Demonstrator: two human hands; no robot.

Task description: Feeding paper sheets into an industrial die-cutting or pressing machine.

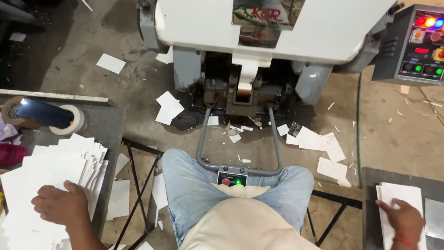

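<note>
A big white machine [273, 28] stands in front of the person's knees. A wide pile of white sheets [51, 180] lies on the left table [113, 125], under the flat, spread left hand [60, 205]. A small stack [400, 194] lies under the flat right hand [404, 220].

Seated person at a white press machine [277, 28], a hand on a paper stack at each side.

The left hand [60, 206] lies flat on a fanned pile of white sheets [51, 169] on the left surface [113, 125], near its front edge; a tape roll [69, 121] and a dark phone [44, 113] sit by the far edge. The right hand [404, 217] presses a smaller white stack [400, 192] on the right surface [370, 185]. Loose paper scraps [169, 107] litter the floor [393, 139]. A control panel [423, 44] with lit lamps hangs at upper right.
</note>
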